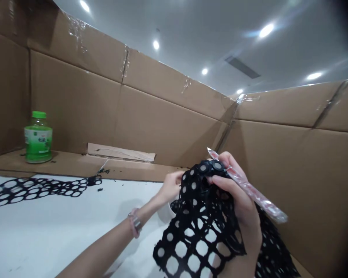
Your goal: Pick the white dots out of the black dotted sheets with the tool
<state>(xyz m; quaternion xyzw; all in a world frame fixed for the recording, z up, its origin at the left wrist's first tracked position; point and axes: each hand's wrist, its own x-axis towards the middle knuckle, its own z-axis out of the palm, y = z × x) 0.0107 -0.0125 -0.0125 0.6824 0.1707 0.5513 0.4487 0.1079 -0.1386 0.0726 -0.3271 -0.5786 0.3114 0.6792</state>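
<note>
"Over the white table [75, 224], what is done?"

"Black mesh [208, 197] is apparently being handled, held beside a wrapped tool [255, 195] by the right hand [243, 200]; the left hand's [171, 186] grip is hidden. Steady support seems needed."

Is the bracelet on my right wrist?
No, the pink bracelet circles the wrist of your left hand, which reaches behind the black netting.

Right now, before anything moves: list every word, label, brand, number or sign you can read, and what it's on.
"绿": front label of the green-capped bottle. The character beside it is too blurred to read for sure.
Smaller print on the same label: too small to read.
Plastic-wrapped tool in the right hand: no readable text.
Cardboard walls: none seen.
</note>
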